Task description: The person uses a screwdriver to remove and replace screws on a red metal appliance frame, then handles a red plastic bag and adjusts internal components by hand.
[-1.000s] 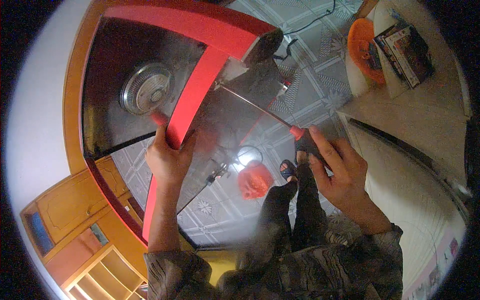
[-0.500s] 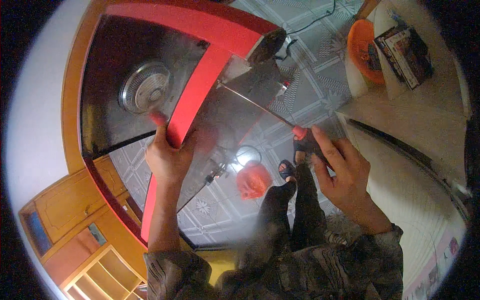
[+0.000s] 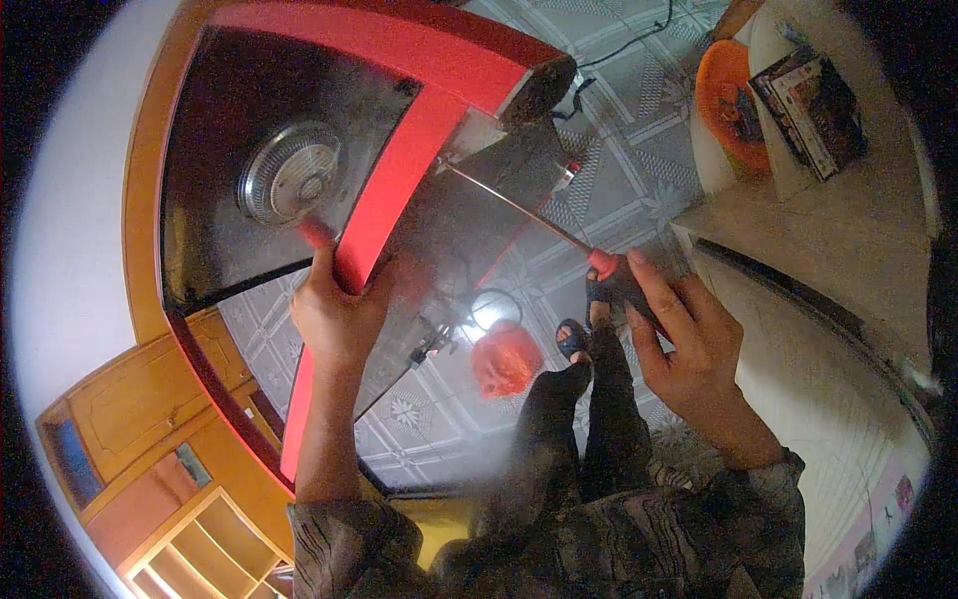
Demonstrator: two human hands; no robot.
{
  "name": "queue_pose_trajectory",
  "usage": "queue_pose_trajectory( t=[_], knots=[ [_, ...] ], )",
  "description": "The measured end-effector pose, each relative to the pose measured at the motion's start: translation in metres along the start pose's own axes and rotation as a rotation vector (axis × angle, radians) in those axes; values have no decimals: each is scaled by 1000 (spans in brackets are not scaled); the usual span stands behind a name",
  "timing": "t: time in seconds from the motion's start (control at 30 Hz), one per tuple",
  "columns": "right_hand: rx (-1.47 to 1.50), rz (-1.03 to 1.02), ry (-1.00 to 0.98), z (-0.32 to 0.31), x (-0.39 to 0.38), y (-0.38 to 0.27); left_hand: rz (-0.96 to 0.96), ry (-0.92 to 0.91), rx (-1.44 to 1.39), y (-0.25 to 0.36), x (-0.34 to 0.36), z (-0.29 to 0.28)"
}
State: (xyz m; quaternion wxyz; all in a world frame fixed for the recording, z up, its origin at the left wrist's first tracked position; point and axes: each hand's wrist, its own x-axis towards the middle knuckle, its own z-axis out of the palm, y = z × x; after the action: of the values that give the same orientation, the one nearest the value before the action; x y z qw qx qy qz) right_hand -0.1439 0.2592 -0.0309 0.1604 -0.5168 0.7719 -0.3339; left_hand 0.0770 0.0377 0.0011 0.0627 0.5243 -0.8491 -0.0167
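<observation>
My right hand is closed round the dark and red handle of a screwdriver. Its long metal shaft slants up to the left. The tip meets a small fitting beside the red bar, under the frame's upper rail; what it sits on is too small to tell. My left hand grips the lower part of the red bar, which belongs to a large red-edged frame with a dark glassy panel. The thumb lies on the bar's left side, while the other fingers are partly hidden behind it.
A pale desk-like surface lies at right with magazines and an orange bin beside it. A red plastic bag shows below, near my feet. Wooden cabinets stand at left. A dark cable crosses the tiled floor.
My right hand and the screwdriver handle have shifted very slightly to the right. The tip stays at the fitting, and my left hand keeps its grip on the bar.
</observation>
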Motion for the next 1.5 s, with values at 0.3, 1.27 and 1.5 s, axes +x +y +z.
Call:
queue_pose_trajectory(
  t=[0.3,1.27,1.5],
  knots=[
    [-81,-40,-13,-3,0,-1,3,-6,-16,6,1,1],
    [719,820,-512,-41,10,-20,-41,-34,-205,1,-5,3],
    [1525,1170,-598,-44,20,-16,-38,-72,-225,-3,-4,5]
  ],
)
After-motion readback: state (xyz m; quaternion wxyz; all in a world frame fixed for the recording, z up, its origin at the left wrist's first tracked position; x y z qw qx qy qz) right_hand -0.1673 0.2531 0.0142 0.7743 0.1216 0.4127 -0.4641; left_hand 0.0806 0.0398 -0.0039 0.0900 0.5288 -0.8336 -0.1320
